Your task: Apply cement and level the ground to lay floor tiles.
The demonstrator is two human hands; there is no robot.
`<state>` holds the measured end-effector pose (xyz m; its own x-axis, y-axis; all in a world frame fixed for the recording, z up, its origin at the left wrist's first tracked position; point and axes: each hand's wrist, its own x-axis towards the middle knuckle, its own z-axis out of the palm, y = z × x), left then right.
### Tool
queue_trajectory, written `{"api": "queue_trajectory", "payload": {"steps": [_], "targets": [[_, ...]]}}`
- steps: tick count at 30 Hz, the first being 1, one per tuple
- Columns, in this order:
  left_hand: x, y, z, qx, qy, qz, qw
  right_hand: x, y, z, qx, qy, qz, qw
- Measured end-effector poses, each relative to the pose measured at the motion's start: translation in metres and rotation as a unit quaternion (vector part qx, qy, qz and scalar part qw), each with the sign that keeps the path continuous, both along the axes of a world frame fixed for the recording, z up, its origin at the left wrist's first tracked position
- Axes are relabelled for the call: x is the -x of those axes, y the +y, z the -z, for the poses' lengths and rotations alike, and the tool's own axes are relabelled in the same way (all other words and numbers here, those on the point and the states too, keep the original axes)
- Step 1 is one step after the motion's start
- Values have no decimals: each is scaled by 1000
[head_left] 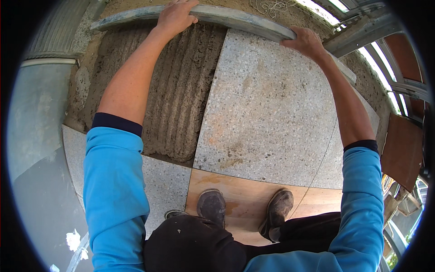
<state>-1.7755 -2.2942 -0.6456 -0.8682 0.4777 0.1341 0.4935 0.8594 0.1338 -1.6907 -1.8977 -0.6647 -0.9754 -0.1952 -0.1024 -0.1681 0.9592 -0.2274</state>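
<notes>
A long grey straightedge bar (240,18) lies crosswise at the far side, over the far edges of a combed mortar bed and a speckled terrazzo tile. My left hand (176,19) grips it above the mortar (181,86), with the fingers over its far side. Farther right, my right hand (308,43) is closed around the bar near the far right corner of the big tile (267,109). The bar's right end (346,72) shows beyond my right wrist. Ridges run lengthwise through the brown mortar, which sits directly left of the tile.
My shoes (211,206) stand on wood-look boards (253,181) in front of the tile. More terrazzo (165,186) lies at the near left. A grey wall (41,122) rises at the left. Metal framing (362,34) and a brown panel (401,149) stand at the right. Tangled string (272,7) lies beyond the bar.
</notes>
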Motion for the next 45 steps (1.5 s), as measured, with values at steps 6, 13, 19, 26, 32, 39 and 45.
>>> {"api": "queue_trajectory", "payload": {"steps": [6, 13, 19, 26, 32, 39, 45], "targets": [[12, 18, -3, 9, -38, -29, 999, 6, 3, 4, 16, 22, -3, 1000], [54, 17, -18, -57, -37, -56, 996, 12, -13, -34, -51, 75, 23, 996], [20, -4, -41, -89, 193, 9, 977, -23, -31, -69, -53, 114, 23, 992], [-24, -22, -75, -147, 245, -21, 958, -63, -56, -116, -86, 144, 42, 985], [-46, -56, -104, -174, 241, -96, 950, -57, -85, -176, -169, 241, -16, 956], [-59, -76, -140, -190, 297, -181, 918, -41, -95, -228, -206, 387, -110, 892], [-70, -110, -64, -124, 174, -239, 947, -10, -141, -241, -251, 395, -202, 860]]}}
